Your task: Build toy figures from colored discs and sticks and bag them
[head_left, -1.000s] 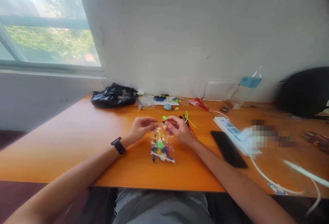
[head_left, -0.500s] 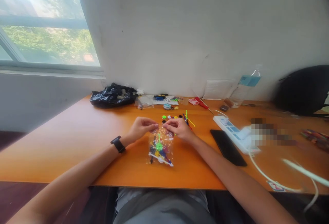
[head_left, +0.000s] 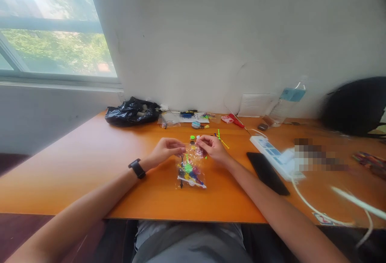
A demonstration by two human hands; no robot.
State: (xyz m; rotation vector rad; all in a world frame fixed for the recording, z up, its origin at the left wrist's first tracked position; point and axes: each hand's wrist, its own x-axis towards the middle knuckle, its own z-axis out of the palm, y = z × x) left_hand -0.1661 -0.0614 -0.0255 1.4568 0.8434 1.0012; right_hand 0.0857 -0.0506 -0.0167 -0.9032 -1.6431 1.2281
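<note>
A small clear plastic bag (head_left: pixel 190 169) full of coloured toy parts lies on the orange desk (head_left: pixel 90 166) in front of me. My left hand (head_left: pixel 167 150), with a black watch on its wrist, pinches the bag's top left corner. My right hand (head_left: pixel 212 148) pinches the top right corner. Both hands have their fingers closed on the bag's upper edge. Just beyond the hands lie small round coloured pieces (head_left: pixel 193 137) and thin coloured sticks (head_left: pixel 221 139).
A black phone (head_left: pixel 264 168) and a white power strip (head_left: pixel 273 153) with a white cable lie to the right. A black plastic bag (head_left: pixel 132 112), small tools, a water bottle (head_left: pixel 283 104) and a dark bag (head_left: pixel 357 106) sit along the wall.
The two hands stay pinched on the bag's top edge. The bag has shifted slightly on the desk, and the right hand has moved a little farther away and up.
</note>
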